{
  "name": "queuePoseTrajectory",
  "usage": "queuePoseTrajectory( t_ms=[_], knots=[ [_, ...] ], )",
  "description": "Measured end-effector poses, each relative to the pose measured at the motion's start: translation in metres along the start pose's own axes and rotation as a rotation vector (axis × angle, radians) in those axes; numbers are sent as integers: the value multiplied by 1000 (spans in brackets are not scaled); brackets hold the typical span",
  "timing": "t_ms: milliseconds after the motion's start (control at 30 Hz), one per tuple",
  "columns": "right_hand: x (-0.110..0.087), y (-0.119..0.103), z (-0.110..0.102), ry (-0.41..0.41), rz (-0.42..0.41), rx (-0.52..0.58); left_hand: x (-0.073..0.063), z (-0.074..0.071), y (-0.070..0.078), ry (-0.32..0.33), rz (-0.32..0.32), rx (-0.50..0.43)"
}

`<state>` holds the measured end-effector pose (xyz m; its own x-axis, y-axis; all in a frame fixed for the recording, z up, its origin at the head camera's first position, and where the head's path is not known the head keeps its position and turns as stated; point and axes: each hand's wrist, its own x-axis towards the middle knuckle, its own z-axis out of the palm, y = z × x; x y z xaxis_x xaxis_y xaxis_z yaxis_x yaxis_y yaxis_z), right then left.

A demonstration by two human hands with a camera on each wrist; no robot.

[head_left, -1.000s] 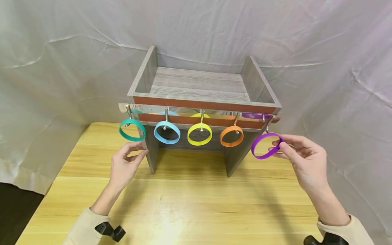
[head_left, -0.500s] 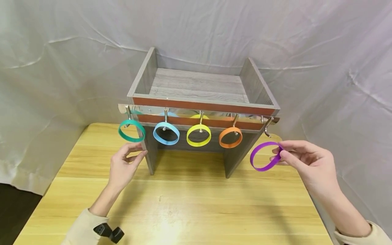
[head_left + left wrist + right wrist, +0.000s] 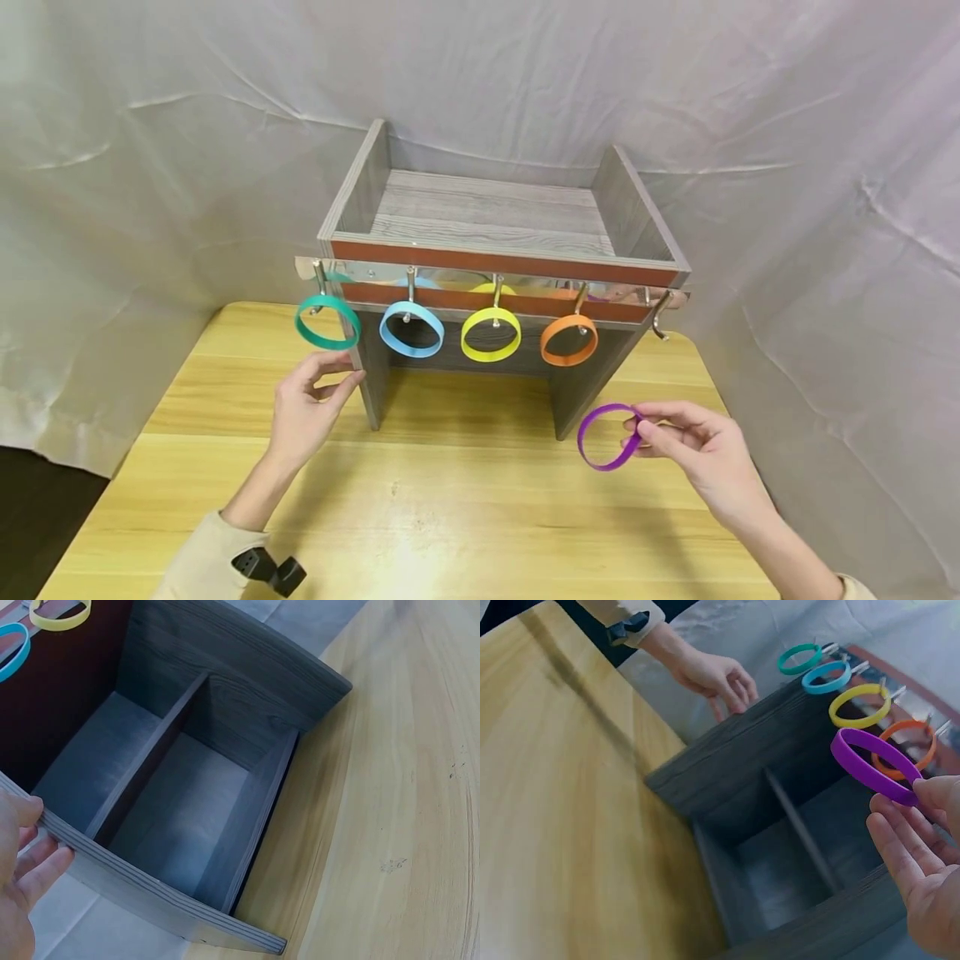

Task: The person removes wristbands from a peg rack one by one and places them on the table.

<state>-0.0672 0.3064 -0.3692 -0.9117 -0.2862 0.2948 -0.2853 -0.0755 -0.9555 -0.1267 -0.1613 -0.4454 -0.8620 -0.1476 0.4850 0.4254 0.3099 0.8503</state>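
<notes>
In the head view my right hand (image 3: 701,454) pinches a purple silicone wristband (image 3: 862,772) by its right side, between thumb and fingers. The band is in the air, below and in front of the rail's far-right hook (image 3: 658,318), which is bare. My left hand (image 3: 300,412) grips the front edge of the left side panel (image 3: 369,392) of a grey wooden shelf, thumb in front and fingers outside. From the other hooks hang a green wristband (image 3: 327,343), a light blue wristband (image 3: 420,352), a yellow wristband (image 3: 491,357) and an orange wristband (image 3: 568,361).
The shelf (image 3: 487,200) stands on a wooden table (image 3: 465,508), its shiny metal hook rail (image 3: 450,277) along the front. Grey sheeting (image 3: 495,75) surrounds the back and sides. A crosswise board (image 3: 157,754) divides the shelf's lower inside.
The purple wristband has come off the far-right hook, and my right hand has carried it down, toward me and a little left. My left hand has kept its grip on the panel.
</notes>
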Motion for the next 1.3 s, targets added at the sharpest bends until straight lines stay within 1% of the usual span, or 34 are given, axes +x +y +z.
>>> queuePoseTrajectory(
  t_ms=[267,500,733,900,1133,1300],
  knots=[
    [-14,36,7,42,161,-47,0,1,0,-1,0,-17],
    [-26,68,12,26,246,-17,0,-3,0,5,19,-16],
    [-39,94,6,24,342,-36,-1,-1,-1,5,14,-29],
    [-46,113,1,31,373,-13,-1,1,-3,11,20,-29],
    [-54,133,-3,35,385,52,-1,1,-2,9,12,-34],
    [-60,144,-9,58,438,52,-1,1,-1,11,8,-37]
  ],
)
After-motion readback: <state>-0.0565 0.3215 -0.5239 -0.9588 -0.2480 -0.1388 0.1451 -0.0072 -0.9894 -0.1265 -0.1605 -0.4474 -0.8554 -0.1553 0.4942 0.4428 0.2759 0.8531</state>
